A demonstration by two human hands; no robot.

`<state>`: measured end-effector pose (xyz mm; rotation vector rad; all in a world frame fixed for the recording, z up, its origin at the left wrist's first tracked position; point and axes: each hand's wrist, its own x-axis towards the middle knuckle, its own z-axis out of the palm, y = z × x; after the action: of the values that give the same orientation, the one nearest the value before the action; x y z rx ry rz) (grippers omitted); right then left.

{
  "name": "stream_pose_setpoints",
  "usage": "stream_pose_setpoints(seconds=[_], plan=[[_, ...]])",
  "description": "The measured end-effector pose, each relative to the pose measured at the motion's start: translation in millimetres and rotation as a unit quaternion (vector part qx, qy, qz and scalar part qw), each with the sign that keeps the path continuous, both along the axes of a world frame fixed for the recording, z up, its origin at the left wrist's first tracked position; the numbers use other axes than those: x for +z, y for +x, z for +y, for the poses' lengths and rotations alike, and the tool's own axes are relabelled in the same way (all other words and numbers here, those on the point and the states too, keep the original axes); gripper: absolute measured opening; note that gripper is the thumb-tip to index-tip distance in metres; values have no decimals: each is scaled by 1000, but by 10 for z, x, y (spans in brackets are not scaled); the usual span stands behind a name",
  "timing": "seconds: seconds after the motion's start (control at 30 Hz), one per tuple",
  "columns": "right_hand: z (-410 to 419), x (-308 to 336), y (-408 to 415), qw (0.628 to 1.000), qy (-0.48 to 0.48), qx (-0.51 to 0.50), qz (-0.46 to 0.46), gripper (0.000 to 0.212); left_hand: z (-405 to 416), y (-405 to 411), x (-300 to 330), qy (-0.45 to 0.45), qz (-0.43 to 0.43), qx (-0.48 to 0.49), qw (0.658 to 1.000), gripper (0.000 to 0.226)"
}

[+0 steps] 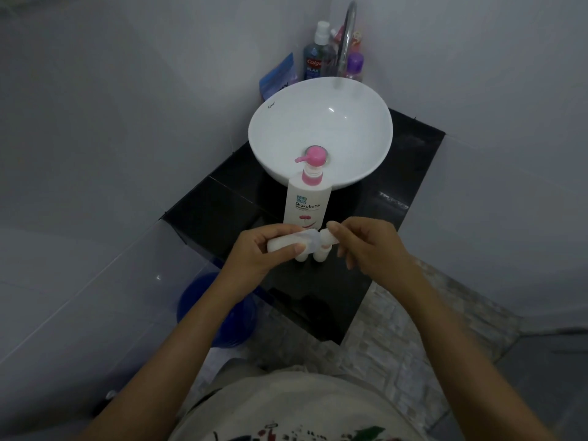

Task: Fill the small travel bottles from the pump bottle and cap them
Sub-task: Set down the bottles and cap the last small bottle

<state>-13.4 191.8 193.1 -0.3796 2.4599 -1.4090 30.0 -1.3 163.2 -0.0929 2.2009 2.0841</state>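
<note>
So right now I've got my left hand [267,246] wrapped around one small travel bottle [286,244], held sideways over the front of the black counter [229,198], and my right hand [366,246] is pinching its cap [327,238] between thumb and fingertips, looks like a twist either on or off, honestly can't tell which. Two more little bottles [310,256] stand on the counter right below my hands, and the pump bottle [307,198] sits just behind them against the white basin [318,132]. My guess is these minis are light, soft plastic, so squeezing the body hard could burp product out once it's filled. I'd grip it mid-body, gently, and take the cap by its sides. Probably slippery if any soap gets on my fingers
</note>
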Motion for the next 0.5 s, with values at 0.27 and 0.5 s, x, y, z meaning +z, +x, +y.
stream_pose_setpoints(seconds=[0.27, 0.5], plan=[[-1, 3, -12, 999, -47, 23, -12, 10, 2, -16, -2, 4, 3, 0, 1000, 27], [-9, -9, -15, 999, -28, 20, -26, 16, -10, -18, -18, 5, 3, 2, 1000, 26]])
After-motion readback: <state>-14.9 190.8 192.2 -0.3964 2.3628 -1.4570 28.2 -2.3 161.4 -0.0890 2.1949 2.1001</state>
